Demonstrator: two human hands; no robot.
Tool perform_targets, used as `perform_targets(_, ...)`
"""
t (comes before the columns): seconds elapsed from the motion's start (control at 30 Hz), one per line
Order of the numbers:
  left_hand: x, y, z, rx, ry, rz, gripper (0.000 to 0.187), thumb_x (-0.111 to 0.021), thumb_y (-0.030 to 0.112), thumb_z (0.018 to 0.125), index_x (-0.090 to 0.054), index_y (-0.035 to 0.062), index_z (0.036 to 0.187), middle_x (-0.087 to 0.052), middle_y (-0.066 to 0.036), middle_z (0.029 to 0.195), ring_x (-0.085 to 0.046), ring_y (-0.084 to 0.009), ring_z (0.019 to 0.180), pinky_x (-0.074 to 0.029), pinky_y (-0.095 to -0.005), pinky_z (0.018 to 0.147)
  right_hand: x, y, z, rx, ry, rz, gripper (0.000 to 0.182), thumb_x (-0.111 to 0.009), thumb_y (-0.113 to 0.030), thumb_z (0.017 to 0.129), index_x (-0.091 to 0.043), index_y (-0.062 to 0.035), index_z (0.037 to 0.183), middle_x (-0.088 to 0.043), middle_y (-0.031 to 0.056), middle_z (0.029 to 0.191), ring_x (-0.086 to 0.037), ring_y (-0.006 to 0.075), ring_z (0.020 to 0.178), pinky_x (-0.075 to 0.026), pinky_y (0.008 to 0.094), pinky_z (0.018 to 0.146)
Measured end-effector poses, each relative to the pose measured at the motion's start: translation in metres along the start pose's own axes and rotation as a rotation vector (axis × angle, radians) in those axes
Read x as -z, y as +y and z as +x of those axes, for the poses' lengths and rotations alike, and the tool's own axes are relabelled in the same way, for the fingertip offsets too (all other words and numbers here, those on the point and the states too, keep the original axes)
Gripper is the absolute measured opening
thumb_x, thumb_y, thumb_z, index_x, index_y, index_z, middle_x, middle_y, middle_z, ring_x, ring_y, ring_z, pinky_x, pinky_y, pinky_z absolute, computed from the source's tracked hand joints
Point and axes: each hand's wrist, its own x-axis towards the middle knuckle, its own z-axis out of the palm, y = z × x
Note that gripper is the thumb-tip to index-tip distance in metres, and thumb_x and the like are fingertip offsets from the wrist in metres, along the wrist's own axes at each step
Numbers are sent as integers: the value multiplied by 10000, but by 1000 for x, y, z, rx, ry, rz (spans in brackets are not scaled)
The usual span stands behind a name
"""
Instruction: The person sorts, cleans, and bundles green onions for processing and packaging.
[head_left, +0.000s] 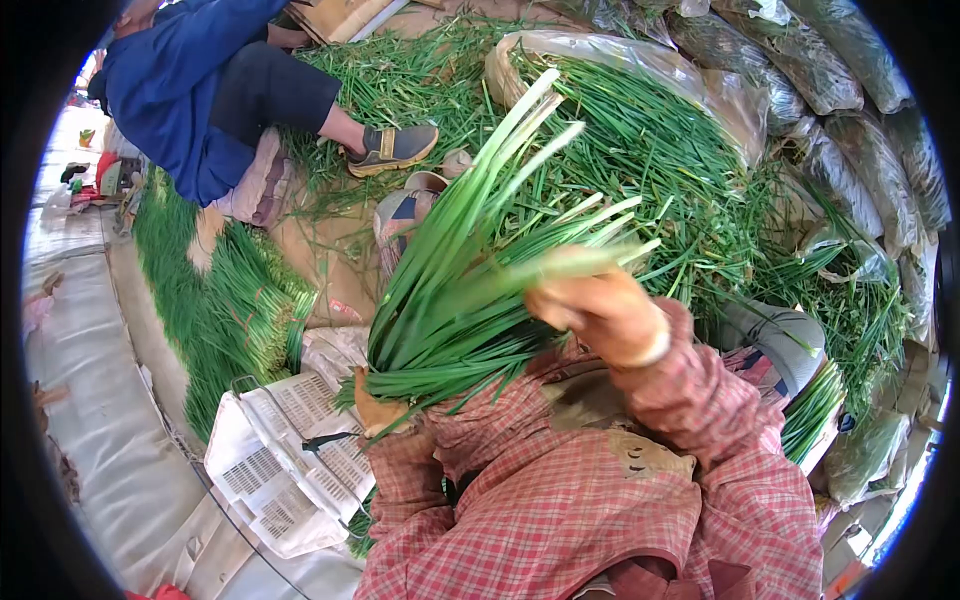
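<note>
Left hand sits low, mostly hidden under the greens, fingers closed around the base of a bunch of green chives. Bunch fans up and away from the person's lap, tips spreading toward the big heap. Left forearm in a red plaid sleeve, elbow bent, tucked close to the body.

Right hand raised higher, wrist cocked, fingers curled in around one pale blurred stalk at the right side of the bunch; how tightly the fingertips close, cannot tell, motion blur. A light band shows at that wrist. Right sleeve bends sharply at the elbow.

Behind the bunch: a large pile of loose chives on a clear plastic sheet. Stuffed plastic bags of greens stacked along the far right. Another row of chives lies on the ground at left. White plastic crate just beside the left knee. A co-worker in blue clothes sits opposite, grey shoe planted among scattered leaves.
</note>
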Motion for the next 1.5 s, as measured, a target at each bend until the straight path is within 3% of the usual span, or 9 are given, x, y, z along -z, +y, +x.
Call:
perform_targets(0.1,7,-4,7,21,62,-33,433,-324,416,920,-506,56,1078,-555,-141,1088,-518,-304,1013,-397,-483,892,14,-26,-37,757,-94,-238,249,-518,-146,806,-588,-94,572,-501,-32,524,-354,66,410,-298,218,424)
perform_targets(0.37,2,-3,6,-43,125,-160,370,-309,358,937,-524,58,959,-585,-124,989,-553,-285,927,-440,-459,827,101,-135,-109,1102,10,274,293,-500,-87,774,-508,-117,483,-389,-49,441,-369,79,495,-346,247,599)
perform_targets(0.43,-10,3,1,-15,160,-178,367,-296,342,943,-522,54,953,-587,-122,971,-557,-282,911,-449,-450,813,124,-117,-95,964,700,-185,131,-514,-84,785,-577,-56,674,-532,2,631,-471,131,597,-409,280,705)
perform_targets(0.5,-9,4,1,34,144,-184,372,-283,342,947,-518,55,969,-584,-123,970,-559,-286,905,-451,-449,810,133,-90,-83,219,917,-1344,268,-613,-27,694,-614,-71,958,-602,59,975,-533,180,920,-419,298,805)
perform_targets(0.53,-8,4,1,28,161,-169,371,-281,343,947,-517,58,966,-582,-123,982,-560,-284,904,-452,-447,811,113,-79,-69,473,794,-1954,313,-640,-25,674,-621,-108,975,-607,56,959,-539,210,900,-414,317,816)
perform_targets(0.8,4,5,2,-319,28,492,220,-298,230,934,-440,71,878,-509,-45,802,-530,-234,773,-470,-447,740,27,-39,-5,552,453,-1563,203,-686,-168,690,-629,-130,882,-544,27,861,-479,242,849,-363,340,761)
perform_targets(0.97,59,-1,28,-150,-386,-181,337,-275,271,946,-481,35,1070,-578,-114,1025,-547,-281,950,-426,-478,859,-1,-45,61,657,443,-1867,240,-661,-270,697,-609,-156,902,-538,17,877,-459,234,914,-336,384,780)
perform_targets(1.23,-28,25,-6,-134,295,-260,274,-380,312,937,-474,100,792,-551,-38,822,-536,-193,802,-467,-380,768,46,-65,63,935,551,-2084,96,-627,-152,636,-555,-173,696,-506,-8,787,-459,205,821,-326,367,716)
perform_targets(1.5,-46,32,-16,-346,104,-231,264,-405,309,928,-479,117,762,-561,-60,866,-537,-223,855,-464,-420,779,-5,-44,-5,662,49,-1255,184,-662,-194,763,-566,-52,696,-477,56,735,-445,249,774,-364,362,709)
